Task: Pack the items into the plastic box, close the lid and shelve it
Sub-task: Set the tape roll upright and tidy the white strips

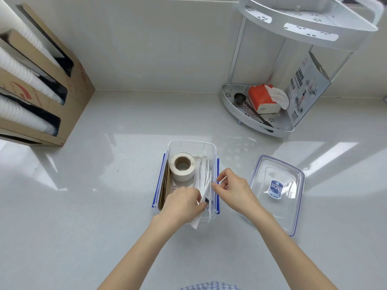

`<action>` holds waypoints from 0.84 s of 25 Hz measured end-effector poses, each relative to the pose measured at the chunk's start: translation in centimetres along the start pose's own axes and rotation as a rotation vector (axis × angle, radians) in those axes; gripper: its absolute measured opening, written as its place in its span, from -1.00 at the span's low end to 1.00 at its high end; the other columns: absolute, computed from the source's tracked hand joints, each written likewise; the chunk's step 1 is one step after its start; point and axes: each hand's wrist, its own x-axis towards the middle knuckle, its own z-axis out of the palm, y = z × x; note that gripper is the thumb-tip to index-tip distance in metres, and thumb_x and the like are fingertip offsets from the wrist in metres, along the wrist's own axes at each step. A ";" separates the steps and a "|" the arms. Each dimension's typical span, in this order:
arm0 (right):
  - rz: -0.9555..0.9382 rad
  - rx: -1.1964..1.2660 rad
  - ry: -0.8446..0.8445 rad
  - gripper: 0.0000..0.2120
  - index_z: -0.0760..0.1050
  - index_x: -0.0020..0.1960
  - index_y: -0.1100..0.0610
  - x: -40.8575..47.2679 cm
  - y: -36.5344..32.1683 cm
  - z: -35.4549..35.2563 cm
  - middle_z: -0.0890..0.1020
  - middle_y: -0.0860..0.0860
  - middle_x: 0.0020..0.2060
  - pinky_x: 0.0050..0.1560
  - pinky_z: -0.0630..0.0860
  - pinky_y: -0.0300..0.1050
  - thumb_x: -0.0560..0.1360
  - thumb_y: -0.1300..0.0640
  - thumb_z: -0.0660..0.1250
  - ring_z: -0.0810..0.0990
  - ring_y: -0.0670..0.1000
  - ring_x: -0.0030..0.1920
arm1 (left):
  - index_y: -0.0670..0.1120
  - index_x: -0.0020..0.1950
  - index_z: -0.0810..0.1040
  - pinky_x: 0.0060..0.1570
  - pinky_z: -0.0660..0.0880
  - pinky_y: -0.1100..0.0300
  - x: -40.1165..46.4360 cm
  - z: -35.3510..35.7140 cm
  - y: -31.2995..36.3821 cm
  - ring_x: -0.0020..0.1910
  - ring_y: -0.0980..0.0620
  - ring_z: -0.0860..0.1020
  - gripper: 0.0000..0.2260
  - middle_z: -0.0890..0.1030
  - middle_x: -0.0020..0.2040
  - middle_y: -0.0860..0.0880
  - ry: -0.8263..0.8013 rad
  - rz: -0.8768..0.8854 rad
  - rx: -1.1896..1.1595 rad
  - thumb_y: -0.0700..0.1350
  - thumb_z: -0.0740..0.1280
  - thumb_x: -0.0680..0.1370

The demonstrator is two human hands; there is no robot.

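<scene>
A clear plastic box (191, 144) with blue side clips stands open on the counter in front of me. Inside it lie a white tape roll (182, 166), a strip of brown cardboard (164, 188) along the left wall, and several white paper-wrapped packets (204, 178) on the right. My left hand (184, 203) grips the near ends of the packets over the box. My right hand (234, 190) pinches one packet at the box's right wall. The clear lid (276, 192) with a blue label lies flat to the right of the box.
A white two-tier corner shelf (256, 124) stands at the back right, its lower tier holding a red tissue pack (262, 98), a black scoop and a printed carton. Cardboard boxes with stacked white cups (25, 80) line the left.
</scene>
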 end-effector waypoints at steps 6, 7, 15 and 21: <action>0.036 -0.046 -0.063 -0.70 0.23 -0.02 0.06 -0.8 -0.3 0.5 0.53 0.02 -0.26 -0.29 0.35 -0.13 0.44 -0.01 0.32 0.49 0.07 -0.17 | -0.19 0.00 0.52 0.00 0.49 0.07 0.7 0.4 0.5 -0.01 -0.12 0.57 -0.75 0.70 -0.12 -0.13 0.081 -0.062 -0.276 -0.05 0.17 0.52; 0.036 -0.030 -0.067 -0.74 0.22 -0.01 0.06 -0.8 -0.2 0.6 0.53 0.03 -0.25 -0.31 0.34 -0.14 0.46 0.03 0.29 0.49 0.07 -0.17 | -0.21 -0.02 0.53 -0.04 0.46 0.08 0.7 0.5 0.8 -0.02 -0.14 0.57 -0.74 0.69 -0.11 -0.16 0.065 -0.060 -0.297 -0.06 0.16 0.53; 0.059 0.102 -0.075 -0.90 0.27 0.00 0.07 -0.6 0.2 0.5 0.57 0.08 -0.19 -0.10 0.51 -0.05 0.52 0.09 0.17 0.60 0.14 -0.08 | -0.16 -0.02 0.48 -0.40 0.42 0.26 1.7 0.7 1.0 -0.40 0.07 0.48 -0.81 0.51 -0.35 0.01 -0.127 -0.191 -0.728 -0.05 0.24 0.51; 0.073 0.219 -0.063 -0.91 0.29 0.00 0.06 -0.4 0.4 0.5 0.51 -0.04 -0.34 -0.08 0.54 -0.05 0.53 0.12 0.19 0.57 0.03 -0.29 | -0.17 -0.10 0.50 -0.43 0.47 0.40 1.5 -0.2 1.1 -0.53 0.24 0.52 -0.93 0.55 -0.33 -0.06 -0.092 -0.192 -0.910 -0.25 0.23 0.49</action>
